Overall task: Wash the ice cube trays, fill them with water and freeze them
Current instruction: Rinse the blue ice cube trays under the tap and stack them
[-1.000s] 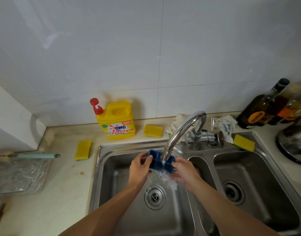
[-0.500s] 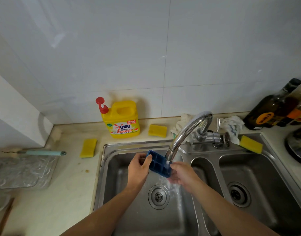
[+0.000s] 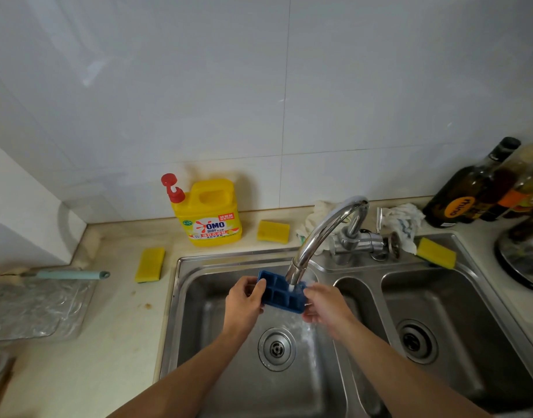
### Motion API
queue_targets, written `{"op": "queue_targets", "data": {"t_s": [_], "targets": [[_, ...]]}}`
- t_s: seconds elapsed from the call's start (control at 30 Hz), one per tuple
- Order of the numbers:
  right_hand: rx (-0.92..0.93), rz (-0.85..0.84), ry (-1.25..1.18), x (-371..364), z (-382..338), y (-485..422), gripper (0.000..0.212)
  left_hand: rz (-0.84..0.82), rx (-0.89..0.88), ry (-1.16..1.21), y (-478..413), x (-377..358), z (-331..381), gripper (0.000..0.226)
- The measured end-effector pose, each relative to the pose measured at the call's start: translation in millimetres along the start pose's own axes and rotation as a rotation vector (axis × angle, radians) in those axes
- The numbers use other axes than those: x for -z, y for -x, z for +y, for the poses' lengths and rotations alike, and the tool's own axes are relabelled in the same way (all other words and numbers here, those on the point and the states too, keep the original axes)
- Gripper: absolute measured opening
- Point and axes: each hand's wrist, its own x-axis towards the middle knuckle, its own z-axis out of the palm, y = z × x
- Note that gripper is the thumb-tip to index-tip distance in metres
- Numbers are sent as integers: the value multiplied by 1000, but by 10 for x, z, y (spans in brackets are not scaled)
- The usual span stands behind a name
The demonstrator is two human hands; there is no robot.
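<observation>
A small blue ice cube tray (image 3: 278,295) is held over the left basin of the steel double sink (image 3: 180,300), right under the spout of the chrome faucet (image 3: 319,233). Water runs from the spout into the tray's cells and spills down toward the drain (image 3: 276,349). My left hand (image 3: 244,304) grips the tray's left end, thumb on top. My right hand (image 3: 325,306) grips its right end. The tray faces cells up, tilted slightly toward me.
A yellow detergent jug (image 3: 209,215) with a red pump stands behind the sink. Yellow sponges lie at the left (image 3: 150,264), back (image 3: 273,231) and right rim (image 3: 436,253). Crumpled cloths (image 3: 402,221) sit by the faucet, dark bottles (image 3: 470,191) at the far right, a clear plastic tray (image 3: 33,309) on the left counter.
The tray has turned from steeply tilted to nearly level with its cells up under the stream. Both hands stayed on its ends. The camera view shifted slightly.
</observation>
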Motion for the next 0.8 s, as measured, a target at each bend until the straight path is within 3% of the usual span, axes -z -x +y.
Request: {"op": "queue_targets", "data": {"t_s": [0.37,0.8], "targets": [[229,84,71,60,-138,80,28,-20,20,63,-51,-65,-24,17],[367,141,137,117,-244,161,30,-151,205,212,-30,-197,-58,22]]}}
